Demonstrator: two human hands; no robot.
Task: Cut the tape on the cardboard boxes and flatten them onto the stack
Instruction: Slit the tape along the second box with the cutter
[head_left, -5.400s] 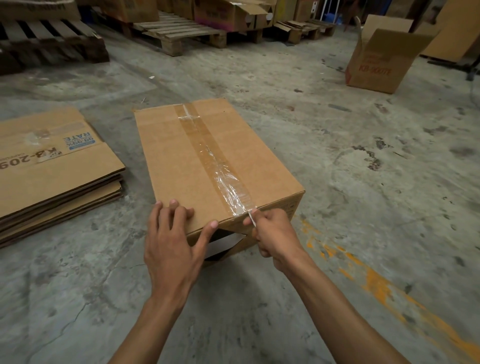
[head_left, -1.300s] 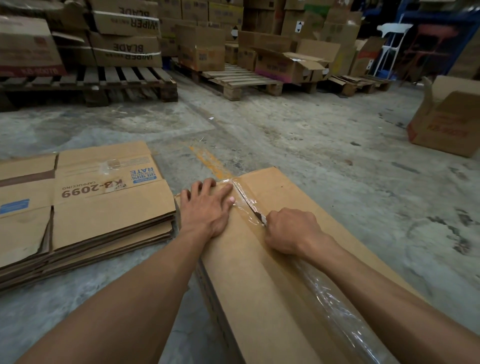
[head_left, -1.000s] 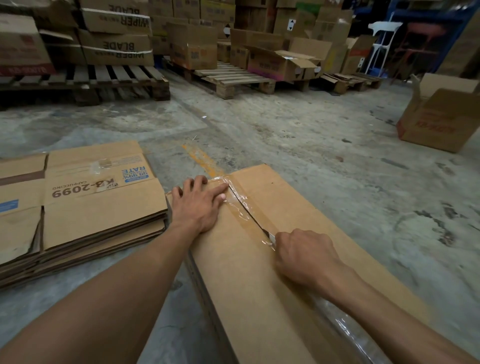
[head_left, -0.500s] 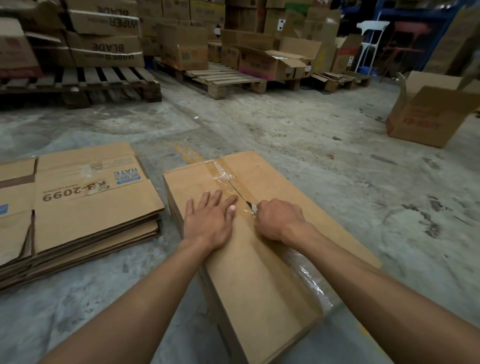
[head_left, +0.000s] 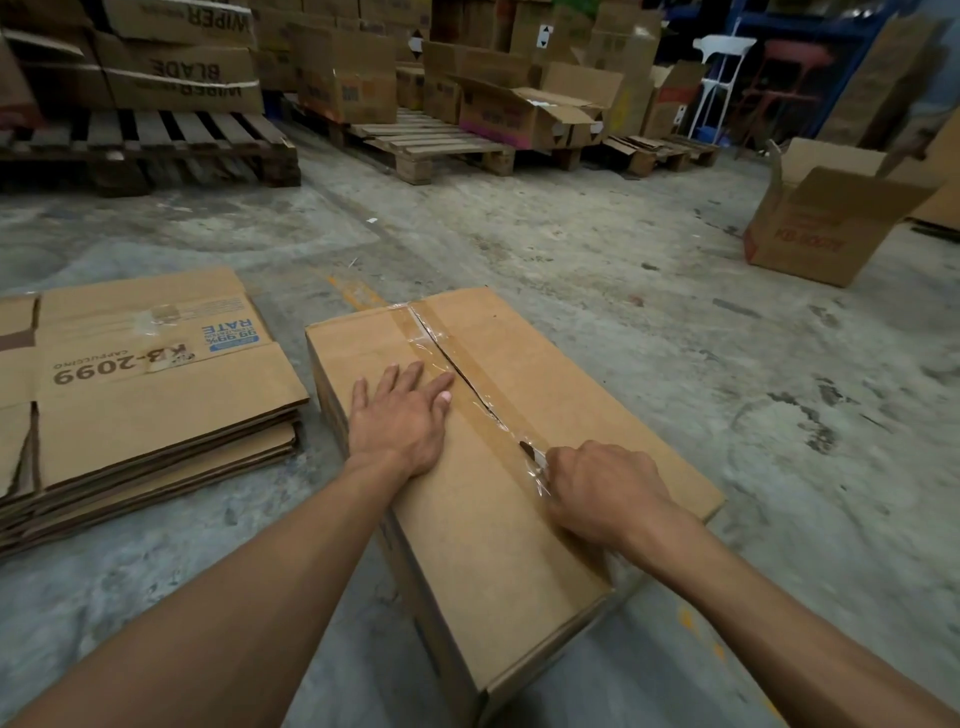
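Note:
A closed brown cardboard box (head_left: 571, 415) stands on the concrete floor in front of me, with a strip of clear tape (head_left: 441, 345) along its top seam. The seam is split open from near the far edge down to the blade. My left hand (head_left: 400, 415) lies flat on the left flap, fingers spread. My right hand (head_left: 608, 488) is closed around a small knife (head_left: 532, 452) whose blade sits in the seam near the box's middle. A stack of flattened boxes (head_left: 140, 384) lies on the floor to the left.
An open box with red print (head_left: 821, 228) stands on the floor at the far right. Wooden pallets (head_left: 145, 145) loaded with cartons line the back. A white plastic chair (head_left: 719, 78) stands at the back right. Bare stained concrete lies between them.
My right hand has drawn the knife along the seam toward me, leaving a longer open slit in the tape. My left hand stays pressed on the left flap.

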